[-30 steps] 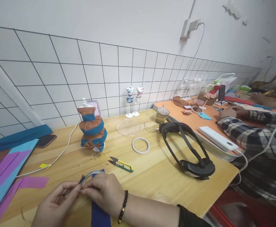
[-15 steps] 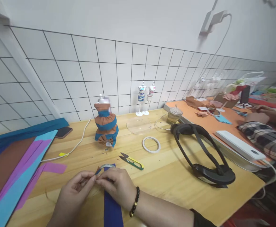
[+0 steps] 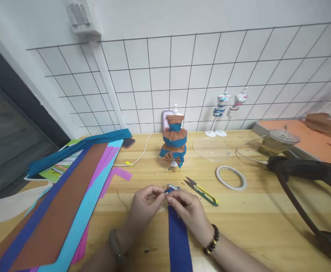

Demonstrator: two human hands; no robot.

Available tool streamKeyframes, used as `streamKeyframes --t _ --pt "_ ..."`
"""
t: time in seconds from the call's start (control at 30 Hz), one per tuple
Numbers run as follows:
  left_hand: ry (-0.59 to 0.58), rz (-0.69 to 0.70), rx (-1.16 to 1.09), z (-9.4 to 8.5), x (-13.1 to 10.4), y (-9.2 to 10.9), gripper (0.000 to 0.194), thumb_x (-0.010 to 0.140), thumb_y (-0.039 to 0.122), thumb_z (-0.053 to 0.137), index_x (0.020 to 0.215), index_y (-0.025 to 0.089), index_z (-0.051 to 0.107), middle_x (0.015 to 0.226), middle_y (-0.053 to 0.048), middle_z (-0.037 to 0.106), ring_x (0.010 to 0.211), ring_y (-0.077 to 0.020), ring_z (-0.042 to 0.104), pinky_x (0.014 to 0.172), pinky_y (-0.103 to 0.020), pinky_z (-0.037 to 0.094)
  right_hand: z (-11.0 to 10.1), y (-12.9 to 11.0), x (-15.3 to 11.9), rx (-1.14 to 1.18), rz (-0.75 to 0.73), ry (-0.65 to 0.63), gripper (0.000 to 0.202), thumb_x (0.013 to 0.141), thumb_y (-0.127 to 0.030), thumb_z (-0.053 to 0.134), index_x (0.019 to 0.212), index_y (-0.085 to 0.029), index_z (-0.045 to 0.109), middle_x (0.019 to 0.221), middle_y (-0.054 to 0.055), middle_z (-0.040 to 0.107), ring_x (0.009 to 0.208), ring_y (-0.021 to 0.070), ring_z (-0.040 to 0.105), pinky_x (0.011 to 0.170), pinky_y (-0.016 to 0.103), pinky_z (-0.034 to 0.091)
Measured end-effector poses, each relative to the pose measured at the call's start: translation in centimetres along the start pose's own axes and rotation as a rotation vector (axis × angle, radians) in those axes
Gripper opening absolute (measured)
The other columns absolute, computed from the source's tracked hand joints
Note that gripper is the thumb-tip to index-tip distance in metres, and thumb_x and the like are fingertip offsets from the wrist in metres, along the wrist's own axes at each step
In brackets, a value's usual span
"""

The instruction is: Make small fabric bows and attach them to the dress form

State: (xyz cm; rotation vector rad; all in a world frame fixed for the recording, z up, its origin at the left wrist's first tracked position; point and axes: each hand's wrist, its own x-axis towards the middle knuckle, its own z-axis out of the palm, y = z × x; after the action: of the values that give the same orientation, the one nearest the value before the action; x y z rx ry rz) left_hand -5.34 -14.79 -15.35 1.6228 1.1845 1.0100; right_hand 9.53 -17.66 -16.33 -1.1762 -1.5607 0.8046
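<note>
My left hand (image 3: pixel 147 204) is closed, its thumb and fingertips pinching the end of a small blue-and-whitish strip (image 3: pixel 171 186). Close against it, my right hand (image 3: pixel 186 207) pinches the same piece, and the fingertips hide most of it. A dark blue fabric strip (image 3: pixel 180 241) runs under my right hand toward the table's near edge. Just right of the hands lie yellow-and-green thread snips (image 3: pixel 203 192), blades pointing away to the left. Behind the hands stands a small dress form (image 3: pixel 175 139) in a brown and teal ruffled dress with a bow.
Long brown, blue, pink and turquoise fabric strips (image 3: pixel 66 204) cover the left side. A tape roll (image 3: pixel 231 178), a lidded cup (image 3: pixel 279 141) and a black headset (image 3: pixel 304 177) stand right. Two small mannequins (image 3: pixel 221 109) and a clear disc (image 3: pixel 211 149) are farther back; a phone (image 3: pixel 128 142) lies left.
The view has swung left, so the neighbouring person's arms are out of sight and more of the fabric strips shows. Both hands keep pinching the small strip.
</note>
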Motion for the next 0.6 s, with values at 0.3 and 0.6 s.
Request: streamKeyframes --t 0.3,0.6 --pt "0.006 0.121 0.085 -0.1 -0.2 1.0 0.009 0.072 0.021 0.056 0.07 0.014 0.061 0.07 -0.003 0.065 0.066 -0.0129 0.059 0.064 -0.022 0.047 -0.1 0.0 -0.1 0.048 0.127 -0.033 0.02 0.081 -0.032 0.053 0.076 -0.016 0.063 0.064 0.001 0.057 0.046 0.0089 0.044 0.043 0.02 0.037" --pt "-0.011 0.261 0.213 -0.3 -0.3 1.0 0.008 0.075 0.017 0.054 0.072 0.016 0.062 0.069 -0.002 0.064 0.066 -0.0122 0.058 0.063 -0.022 0.044 -0.1 -0.2 -0.1 0.134 0.199 -0.037 0.023 0.079 -0.037 0.055 0.076 -0.015 0.062 0.061 0.0 0.054 0.044 0.008 0.041 0.042 0.021 0.034"
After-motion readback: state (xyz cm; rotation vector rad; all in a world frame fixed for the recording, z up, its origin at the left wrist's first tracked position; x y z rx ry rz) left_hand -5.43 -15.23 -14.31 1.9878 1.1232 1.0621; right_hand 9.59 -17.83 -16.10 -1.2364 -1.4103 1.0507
